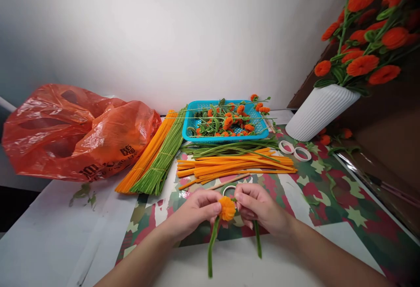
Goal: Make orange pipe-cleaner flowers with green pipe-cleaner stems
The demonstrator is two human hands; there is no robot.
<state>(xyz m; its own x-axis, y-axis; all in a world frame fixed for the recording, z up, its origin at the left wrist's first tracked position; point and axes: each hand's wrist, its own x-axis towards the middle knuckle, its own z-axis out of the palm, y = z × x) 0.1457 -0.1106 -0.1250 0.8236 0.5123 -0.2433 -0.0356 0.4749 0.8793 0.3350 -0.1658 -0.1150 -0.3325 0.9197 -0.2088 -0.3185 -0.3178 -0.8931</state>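
Note:
Between thumb and fingers, my left hand (205,208) pinches an orange pipe-cleaner flower (227,208) close to the table's front edge. My right hand (259,206) is closed on a green pipe cleaner (258,239) just right of the bloom. One end of the green strip hangs below my right fingers, and another green length (212,247) dangles under the flower by my left hand. Where the green meets the flower is mostly hidden by my fingers. A white tape ring (229,187) lies partly behind my right hand.
Loose orange pipe cleaners (229,167) lie beyond my hands, before a blue basket (226,139) of flowers. Orange and green bundles (160,164) and a red plastic bag (78,134) are left. At right stand tape rolls (302,154) and a white vase (320,112) of flowers.

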